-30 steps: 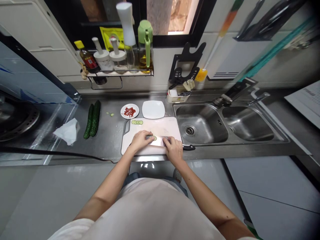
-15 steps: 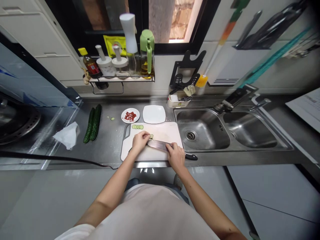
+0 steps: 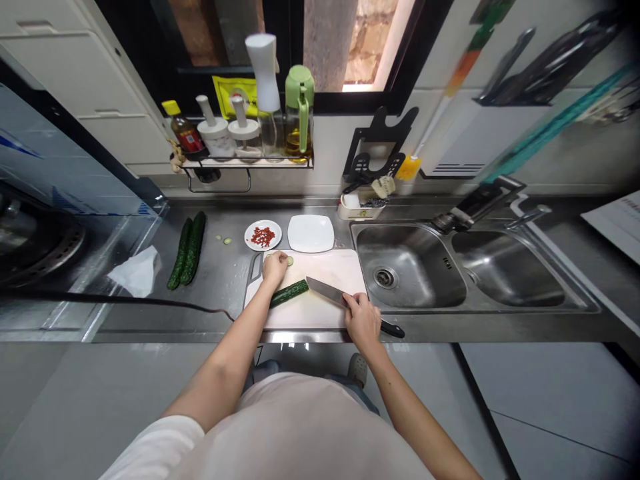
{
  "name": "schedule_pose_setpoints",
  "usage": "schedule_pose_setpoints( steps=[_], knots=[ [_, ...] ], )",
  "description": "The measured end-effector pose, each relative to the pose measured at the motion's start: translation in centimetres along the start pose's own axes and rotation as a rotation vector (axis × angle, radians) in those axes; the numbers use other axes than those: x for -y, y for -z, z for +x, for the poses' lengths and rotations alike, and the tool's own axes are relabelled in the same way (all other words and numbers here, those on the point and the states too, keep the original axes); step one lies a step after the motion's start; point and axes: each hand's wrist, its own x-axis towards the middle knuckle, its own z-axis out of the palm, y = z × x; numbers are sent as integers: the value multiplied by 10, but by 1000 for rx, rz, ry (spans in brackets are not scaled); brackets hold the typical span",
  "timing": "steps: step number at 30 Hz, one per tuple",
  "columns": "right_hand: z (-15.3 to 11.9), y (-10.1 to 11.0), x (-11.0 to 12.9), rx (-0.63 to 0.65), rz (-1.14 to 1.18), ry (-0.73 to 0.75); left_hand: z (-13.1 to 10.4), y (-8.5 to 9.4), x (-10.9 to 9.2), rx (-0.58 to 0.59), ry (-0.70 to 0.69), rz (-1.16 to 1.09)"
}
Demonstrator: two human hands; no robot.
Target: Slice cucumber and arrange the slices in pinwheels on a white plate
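On the white cutting board [image 3: 325,317] lies a cut cucumber [image 3: 290,293], partly covered by my left forearm. My left hand [image 3: 275,268] is at the board's upper left, its fingers pinched at a cucumber slice [image 3: 290,261]; other slices there are mostly hidden under the hand. My right hand [image 3: 363,318] is closed on a knife [image 3: 327,291], whose blade points left with its tip beside the cucumber's cut end. Just behind the board are a plate of chopped red pieces [image 3: 263,236] and a bare white plate [image 3: 311,233].
Two whole cucumbers [image 3: 187,250] and a crumpled white cloth [image 3: 135,271] lie at the left. A double sink [image 3: 410,263] is on the right. Bottles stand on a wall rack [image 3: 250,163] behind. A black handle [image 3: 393,329] sticks out near the board's lower right corner.
My left hand has moved back and left with the slice, towards the other slices. The knife has shifted slightly right, and more of the cut cucumber shows.
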Motion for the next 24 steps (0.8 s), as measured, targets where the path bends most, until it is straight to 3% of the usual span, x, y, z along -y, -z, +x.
schedule_pose_setpoints(
  steps=[5,12,16,24],
  knots=[
    [0,-2,0,7,13,-1,7,-3,-1,3,-46,136],
    [1,-5,-2,-5,43,3,-5,5,0,38,-213,248],
    [3,-4,-1,-1,55,-4,-8,5,0,75,-219,294],
    [4,-9,-3,23,136,-41,-13,5,-5,29,-201,210]
  ],
)
